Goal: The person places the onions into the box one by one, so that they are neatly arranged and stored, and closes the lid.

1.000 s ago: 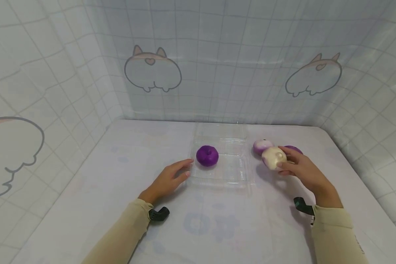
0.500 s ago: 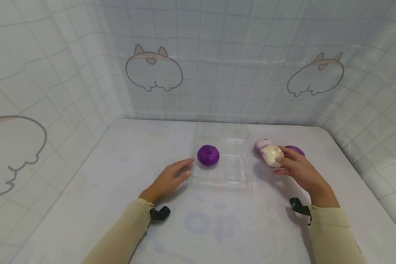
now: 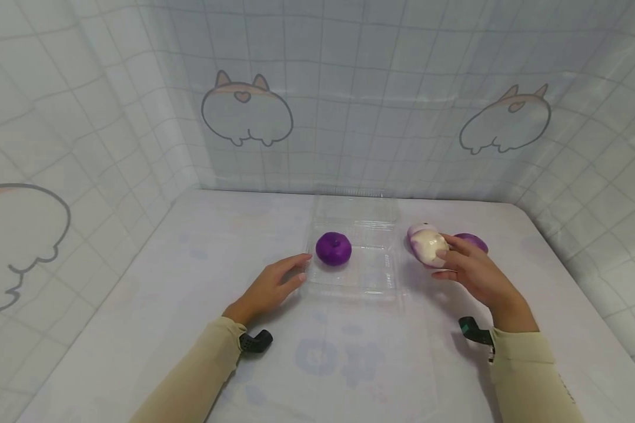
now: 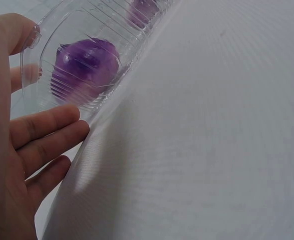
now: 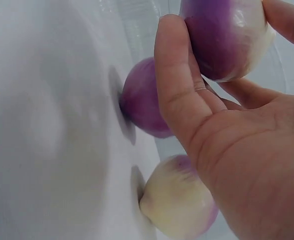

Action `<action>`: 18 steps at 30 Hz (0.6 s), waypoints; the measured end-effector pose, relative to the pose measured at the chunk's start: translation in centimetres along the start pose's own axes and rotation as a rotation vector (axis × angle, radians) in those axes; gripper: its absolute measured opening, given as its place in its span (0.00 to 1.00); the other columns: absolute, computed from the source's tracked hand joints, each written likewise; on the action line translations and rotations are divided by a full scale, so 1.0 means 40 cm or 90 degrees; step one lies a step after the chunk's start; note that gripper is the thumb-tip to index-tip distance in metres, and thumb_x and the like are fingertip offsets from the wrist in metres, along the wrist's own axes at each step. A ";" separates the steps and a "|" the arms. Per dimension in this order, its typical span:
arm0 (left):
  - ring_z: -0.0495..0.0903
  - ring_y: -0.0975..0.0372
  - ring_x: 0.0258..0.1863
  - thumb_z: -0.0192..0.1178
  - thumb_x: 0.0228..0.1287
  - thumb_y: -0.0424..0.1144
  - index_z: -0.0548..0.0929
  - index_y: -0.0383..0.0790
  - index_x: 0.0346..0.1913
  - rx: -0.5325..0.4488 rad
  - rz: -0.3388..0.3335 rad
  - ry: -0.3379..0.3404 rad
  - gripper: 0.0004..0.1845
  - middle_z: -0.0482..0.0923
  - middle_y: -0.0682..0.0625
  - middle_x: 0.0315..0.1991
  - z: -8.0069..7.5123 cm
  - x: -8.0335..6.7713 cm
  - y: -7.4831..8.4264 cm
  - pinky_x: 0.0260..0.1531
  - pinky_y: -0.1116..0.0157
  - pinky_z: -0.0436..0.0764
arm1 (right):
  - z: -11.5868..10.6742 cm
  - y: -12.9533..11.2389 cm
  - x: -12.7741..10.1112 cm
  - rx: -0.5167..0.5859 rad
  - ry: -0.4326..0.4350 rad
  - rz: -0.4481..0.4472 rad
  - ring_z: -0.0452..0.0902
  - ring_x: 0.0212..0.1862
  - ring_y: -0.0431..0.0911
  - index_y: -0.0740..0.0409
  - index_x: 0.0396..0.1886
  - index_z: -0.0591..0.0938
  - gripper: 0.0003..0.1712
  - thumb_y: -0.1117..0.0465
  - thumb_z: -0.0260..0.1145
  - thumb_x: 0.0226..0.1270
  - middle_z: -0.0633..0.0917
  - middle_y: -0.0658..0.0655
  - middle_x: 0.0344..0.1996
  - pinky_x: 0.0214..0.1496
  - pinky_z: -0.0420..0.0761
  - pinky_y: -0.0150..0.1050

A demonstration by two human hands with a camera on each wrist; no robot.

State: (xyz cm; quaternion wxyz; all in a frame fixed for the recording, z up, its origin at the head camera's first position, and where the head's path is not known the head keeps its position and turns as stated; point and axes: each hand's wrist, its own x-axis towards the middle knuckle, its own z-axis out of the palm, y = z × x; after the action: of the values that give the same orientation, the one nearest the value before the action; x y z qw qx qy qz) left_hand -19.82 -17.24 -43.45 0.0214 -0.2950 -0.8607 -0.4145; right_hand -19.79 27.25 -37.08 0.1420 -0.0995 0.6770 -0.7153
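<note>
In my right hand (image 3: 476, 273) I grip a round purple-and-white onion (image 3: 428, 247), fingers and thumb on its sides. The right wrist view shows it raised above two more onions. My left hand (image 3: 270, 288) has its fingers spread and relaxed, the tips at the left rim of a clear plastic container (image 3: 367, 273). A deep purple onion (image 3: 333, 249) sits inside, on the left; the left wrist view shows this onion (image 4: 86, 67) through the ribbed wall. Behind the held onion lies a pale purple onion (image 3: 419, 228), partly hidden.
Another purple onion (image 3: 474, 241) lies beyond my right fingers. The container's hinged lid (image 3: 356, 208) is folded back toward the rear wall. A white patterned cloth (image 3: 338, 364) covers the table, and gridded curtains (image 3: 370, 117) stand behind and at both sides.
My right hand has moved left a little with the held onion, which now covers more of the onion behind it. The left hand stays at the container's rim.
</note>
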 end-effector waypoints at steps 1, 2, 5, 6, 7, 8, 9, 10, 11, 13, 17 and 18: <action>0.69 0.55 0.69 0.57 0.76 0.45 0.72 0.44 0.72 -0.001 0.002 0.001 0.26 0.75 0.50 0.67 0.000 0.000 -0.002 0.70 0.51 0.65 | 0.003 -0.001 0.000 0.002 -0.001 0.000 0.85 0.45 0.47 0.76 0.73 0.51 0.32 0.66 0.53 0.79 0.75 0.54 0.52 0.49 0.85 0.42; 0.69 0.55 0.69 0.57 0.76 0.45 0.72 0.44 0.72 -0.002 0.002 0.000 0.26 0.75 0.50 0.67 0.001 0.001 -0.003 0.70 0.50 0.65 | 0.005 -0.003 0.001 0.005 -0.001 0.000 0.85 0.45 0.47 0.76 0.73 0.51 0.33 0.66 0.53 0.79 0.75 0.55 0.52 0.49 0.85 0.42; 0.69 0.56 0.69 0.57 0.76 0.45 0.72 0.45 0.72 -0.005 -0.002 -0.002 0.26 0.75 0.50 0.67 0.000 0.001 -0.004 0.70 0.51 0.65 | 0.014 -0.008 0.003 0.004 -0.003 0.001 0.85 0.45 0.47 0.76 0.74 0.50 0.34 0.66 0.54 0.79 0.73 0.58 0.52 0.49 0.85 0.42; 0.69 0.56 0.69 0.56 0.76 0.46 0.72 0.44 0.72 -0.004 -0.001 -0.002 0.26 0.75 0.50 0.66 0.000 0.001 -0.005 0.69 0.51 0.65 | 0.016 -0.009 0.003 0.001 -0.004 0.003 0.84 0.45 0.47 0.76 0.74 0.49 0.35 0.65 0.54 0.79 0.73 0.58 0.52 0.49 0.85 0.42; 0.69 0.55 0.69 0.56 0.76 0.45 0.72 0.44 0.72 -0.003 -0.001 -0.002 0.26 0.75 0.50 0.66 0.001 0.001 -0.006 0.69 0.50 0.65 | 0.018 -0.011 0.004 -0.002 -0.004 0.004 0.84 0.45 0.47 0.76 0.75 0.49 0.36 0.65 0.54 0.79 0.73 0.59 0.53 0.49 0.85 0.42; 0.69 0.56 0.69 0.56 0.76 0.45 0.71 0.44 0.72 -0.002 -0.002 -0.003 0.26 0.75 0.50 0.66 0.001 0.001 -0.006 0.69 0.51 0.65 | 0.020 -0.012 0.005 -0.005 -0.004 0.005 0.84 0.45 0.47 0.76 0.75 0.49 0.36 0.66 0.54 0.78 0.72 0.60 0.52 0.49 0.85 0.42; 0.69 0.55 0.69 0.56 0.76 0.45 0.71 0.44 0.72 0.000 0.000 -0.003 0.26 0.75 0.49 0.66 0.001 0.001 -0.007 0.69 0.50 0.65 | 0.022 -0.014 0.005 -0.008 -0.003 0.006 0.84 0.45 0.47 0.76 0.75 0.48 0.36 0.66 0.54 0.78 0.72 0.60 0.52 0.49 0.85 0.42; 0.69 0.55 0.69 0.56 0.76 0.45 0.71 0.44 0.72 0.002 0.000 -0.003 0.26 0.75 0.49 0.66 0.001 0.001 -0.007 0.69 0.50 0.65 | 0.024 -0.015 0.005 -0.011 -0.002 0.008 0.84 0.45 0.47 0.76 0.75 0.48 0.36 0.66 0.54 0.78 0.72 0.60 0.52 0.50 0.85 0.42; 0.69 0.55 0.69 0.56 0.76 0.45 0.71 0.44 0.72 0.004 0.001 -0.003 0.26 0.75 0.49 0.66 0.001 0.001 -0.007 0.69 0.51 0.65 | 0.026 -0.017 0.005 -0.016 -0.002 0.009 0.84 0.45 0.47 0.76 0.75 0.48 0.36 0.66 0.54 0.79 0.72 0.60 0.53 0.50 0.85 0.43; 0.69 0.56 0.69 0.56 0.76 0.45 0.72 0.44 0.72 0.005 0.000 -0.004 0.26 0.75 0.49 0.66 0.000 0.001 -0.007 0.70 0.51 0.65 | 0.031 -0.021 0.004 -0.017 -0.001 0.008 0.85 0.45 0.48 0.75 0.75 0.49 0.36 0.65 0.54 0.79 0.72 0.61 0.53 0.50 0.85 0.43; 0.69 0.56 0.69 0.56 0.76 0.45 0.71 0.44 0.72 0.004 -0.001 -0.006 0.26 0.75 0.50 0.67 -0.001 0.001 -0.008 0.70 0.52 0.65 | 0.043 -0.030 0.002 -0.014 -0.011 -0.004 0.85 0.46 0.49 0.75 0.75 0.51 0.35 0.65 0.54 0.79 0.73 0.60 0.55 0.51 0.85 0.44; 0.69 0.56 0.69 0.56 0.76 0.45 0.71 0.44 0.72 0.004 0.000 -0.007 0.26 0.75 0.50 0.67 -0.001 0.001 -0.008 0.70 0.52 0.65 | 0.047 -0.032 0.002 -0.010 -0.014 -0.007 0.84 0.46 0.49 0.75 0.75 0.52 0.34 0.66 0.54 0.79 0.73 0.60 0.55 0.51 0.85 0.44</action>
State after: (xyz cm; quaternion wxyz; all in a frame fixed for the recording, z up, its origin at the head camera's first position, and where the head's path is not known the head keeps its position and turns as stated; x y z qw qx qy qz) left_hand -20.03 -17.40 -43.62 0.0178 -0.2969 -0.8621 -0.4102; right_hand -19.35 25.52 -35.69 0.1449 -0.1121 0.6805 -0.7095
